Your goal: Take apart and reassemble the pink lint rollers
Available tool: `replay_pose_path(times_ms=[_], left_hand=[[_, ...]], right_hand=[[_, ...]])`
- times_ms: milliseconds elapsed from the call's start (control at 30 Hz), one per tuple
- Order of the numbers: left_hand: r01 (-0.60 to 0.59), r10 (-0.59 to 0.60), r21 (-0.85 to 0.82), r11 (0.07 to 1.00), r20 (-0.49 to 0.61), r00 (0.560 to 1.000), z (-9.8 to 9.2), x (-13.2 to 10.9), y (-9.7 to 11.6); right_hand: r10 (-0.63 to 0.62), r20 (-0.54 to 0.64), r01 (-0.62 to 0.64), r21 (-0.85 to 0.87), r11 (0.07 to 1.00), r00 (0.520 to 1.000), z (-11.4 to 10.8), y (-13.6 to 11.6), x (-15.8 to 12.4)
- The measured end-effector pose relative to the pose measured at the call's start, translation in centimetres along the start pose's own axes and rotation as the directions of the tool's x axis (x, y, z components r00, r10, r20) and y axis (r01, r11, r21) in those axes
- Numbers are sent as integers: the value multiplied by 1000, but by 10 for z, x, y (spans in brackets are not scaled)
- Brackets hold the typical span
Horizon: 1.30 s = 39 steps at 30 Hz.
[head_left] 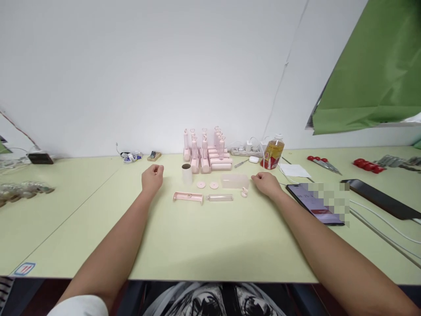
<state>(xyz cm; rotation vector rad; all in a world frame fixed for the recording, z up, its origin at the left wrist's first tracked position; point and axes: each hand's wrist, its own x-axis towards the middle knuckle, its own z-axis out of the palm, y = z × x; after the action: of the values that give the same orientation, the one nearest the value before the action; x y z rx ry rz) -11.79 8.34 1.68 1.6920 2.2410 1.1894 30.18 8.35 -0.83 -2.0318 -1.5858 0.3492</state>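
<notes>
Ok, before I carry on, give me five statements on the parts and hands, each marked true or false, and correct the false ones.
1. The off-white tube stands open end up, left of two pink discs. True.
2. The left hand is wrapped around that tube. False: it is curled on the table, apart from the tube.
3. The curled right hand is beside the translucent box. True.
4. The pink half-shell lies right of the clear vial. False: it lies left.
5. The drink bottle is nearer the wall than the lit smartphone. True.

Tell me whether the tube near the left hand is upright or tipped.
Upright: the tube stands with its dark round end on top.
</notes>
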Motion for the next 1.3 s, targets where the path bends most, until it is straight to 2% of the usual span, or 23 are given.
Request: replay_pose_path(times_ms=[133,267,367,533,700,767,867,933,1033,1133,1233,1300], left_hand=[[51,-56,44,998,128,990,17,7,-24],[28,-40,54,998,227,973,22,7,-25],[17,-32,58,998,261,965,23,8,-24],[-12,11,5,1000,226,974,28,9,-25],[-147,162,-135,980,106,981,28,6,-14],[-290,306,-196,937,55,951,26,1,-5],[-526,540,-207,825,14,841,24,-12,7],[-588,600,-152,794,45,799,26,-20,13],[-576,583,-95,812,103,806,28,-25,19],[-510,525,-133,850,128,841,28,-23,22],[-462,481,-181,868,73,874,23,-21,27],[-472,486,-229,851,4,874,17,-24,33]], right_hand=[[4,17,-4,-18,1000,1000,0,3,1],[27,35,-28,19,999,999,-2,4,2],[47,37,-50,63,997,998,-1,4,2],[56,-11,-54,162,985,998,3,6,6],[26,-203,29,263,964,979,0,2,8],[-17,-277,101,293,951,961,-3,-3,6],[-128,-378,260,322,910,917,-3,-12,-1],[-199,-417,345,312,885,887,-1,-17,-6],[-256,-418,395,290,872,872,2,-24,-13],[-298,-432,444,290,848,851,3,-29,-20],[-367,-454,524,290,800,812,2,-36,-30],[-424,-455,580,287,762,783,1,-42,-40]])
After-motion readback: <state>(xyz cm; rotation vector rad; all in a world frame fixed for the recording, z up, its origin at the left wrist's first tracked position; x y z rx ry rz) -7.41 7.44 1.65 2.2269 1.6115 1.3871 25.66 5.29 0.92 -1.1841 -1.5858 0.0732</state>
